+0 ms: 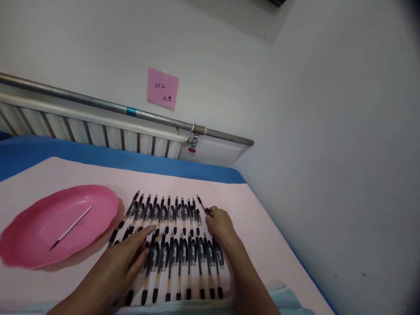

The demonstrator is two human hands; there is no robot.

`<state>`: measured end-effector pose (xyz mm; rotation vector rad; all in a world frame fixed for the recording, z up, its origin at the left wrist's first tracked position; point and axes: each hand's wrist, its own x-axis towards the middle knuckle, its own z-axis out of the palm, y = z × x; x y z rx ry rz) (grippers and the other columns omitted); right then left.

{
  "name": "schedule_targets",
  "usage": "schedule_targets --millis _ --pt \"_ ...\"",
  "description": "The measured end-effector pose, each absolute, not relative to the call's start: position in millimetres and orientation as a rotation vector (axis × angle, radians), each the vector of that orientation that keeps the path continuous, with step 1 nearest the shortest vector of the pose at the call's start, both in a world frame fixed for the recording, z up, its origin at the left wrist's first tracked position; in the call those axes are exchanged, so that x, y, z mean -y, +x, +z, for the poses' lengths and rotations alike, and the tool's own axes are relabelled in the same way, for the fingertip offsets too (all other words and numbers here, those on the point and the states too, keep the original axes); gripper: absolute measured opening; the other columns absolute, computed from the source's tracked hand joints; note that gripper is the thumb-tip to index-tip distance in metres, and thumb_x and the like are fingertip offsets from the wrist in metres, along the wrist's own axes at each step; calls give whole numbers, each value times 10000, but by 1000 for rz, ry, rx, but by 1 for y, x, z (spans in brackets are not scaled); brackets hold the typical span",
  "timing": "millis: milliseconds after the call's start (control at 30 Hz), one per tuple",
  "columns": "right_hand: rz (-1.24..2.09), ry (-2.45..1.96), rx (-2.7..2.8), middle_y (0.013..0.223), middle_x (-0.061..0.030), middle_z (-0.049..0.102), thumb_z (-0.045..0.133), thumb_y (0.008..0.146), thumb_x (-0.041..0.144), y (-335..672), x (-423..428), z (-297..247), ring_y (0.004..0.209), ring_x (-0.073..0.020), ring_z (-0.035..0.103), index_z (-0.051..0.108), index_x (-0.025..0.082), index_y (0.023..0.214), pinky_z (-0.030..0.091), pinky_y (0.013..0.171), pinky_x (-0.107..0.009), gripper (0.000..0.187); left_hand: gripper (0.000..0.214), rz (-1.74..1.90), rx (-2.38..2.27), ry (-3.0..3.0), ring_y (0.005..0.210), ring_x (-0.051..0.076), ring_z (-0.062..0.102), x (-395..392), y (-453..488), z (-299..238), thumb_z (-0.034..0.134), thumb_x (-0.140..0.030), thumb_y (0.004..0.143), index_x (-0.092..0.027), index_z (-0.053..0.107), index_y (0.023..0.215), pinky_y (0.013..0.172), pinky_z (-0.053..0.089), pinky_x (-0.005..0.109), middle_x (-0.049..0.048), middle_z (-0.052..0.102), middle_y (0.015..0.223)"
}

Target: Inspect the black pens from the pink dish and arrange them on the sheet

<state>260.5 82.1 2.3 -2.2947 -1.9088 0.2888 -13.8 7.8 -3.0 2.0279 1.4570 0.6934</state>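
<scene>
Two rows of slim, clear-barrelled pens (189, 273) are laid out on a smooth pale-pink surface (252, 218), their metal points aimed toward the wall (328, 131) and their black plastic ends toward the near edge; transparent caps (175, 250) with curved black clips are set among them, forming a close, comb-like pattern. At the right end of the farther row, a single dark pen (200, 201) is pinched in the closed fingers of the right hand (219, 224), its pointed end slanted up and to the left; the left hand (126, 256) is held over the left part of the nearer row, its fingers parted and loosely bent, though whether the pens beneath are touched cannot be told. To the left, a glossy pink oval tray (98, 192) with a scalloped rim is placed, a slender white rod (75, 222) with a dark tip laid inside it; the far side of the surface is bordered by a blue band (164, 164); behind it, a ribbed radiator (113, 136) and a dull metal pipe (98, 104) are fixed, and above them a square pink paper note (163, 89) is taped.
</scene>
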Motion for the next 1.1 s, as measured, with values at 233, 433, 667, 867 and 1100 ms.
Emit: schedule_targets --millis 233,433,667,867,1100 --pt "297 -2268 1887 814 -94 649 457 756 195 260 -80 3 717 -170 572 619 138 856 337 583 -237 199 425 696 -1456 2016 762 165 642 -6 -13 -3 414 -335 830 -289 466 1249 671 485 228 10 684 866" --pt "318 -2236 1838 780 -66 648 463 778 220 264 -78 5 704 -158 564 623 161 845 332 574 -227 183 420 707 -1432 1998 796 179 640 -6 -14 -3 413 -346 829 -295 471 1242 699 484 248 22 680 898" --pt "422 -2034 1804 807 -33 656 438 826 283 244 -70 27 736 -148 581 621 192 918 388 637 -227 224 420 787 -1372 1587 625 152 582 -2 -6 5 437 -425 810 -246 515 1182 563 450 232 -1 624 689" --pt "764 -1295 2004 916 12 641 448 835 213 170 -29 48 813 -116 570 596 256 1003 404 717 -222 228 512 928 -1148 943 678 158 620 2 4 11 546 -510 727 -234 522 1159 609 493 269 52 672 894" --pt "819 -1237 2161 811 24 607 476 804 180 143 -7 40 685 -105 537 554 243 971 383 605 -199 195 333 994 -1054 688 593 141 609 2 11 14 656 -384 674 -195 608 944 550 468 232 7 644 673"
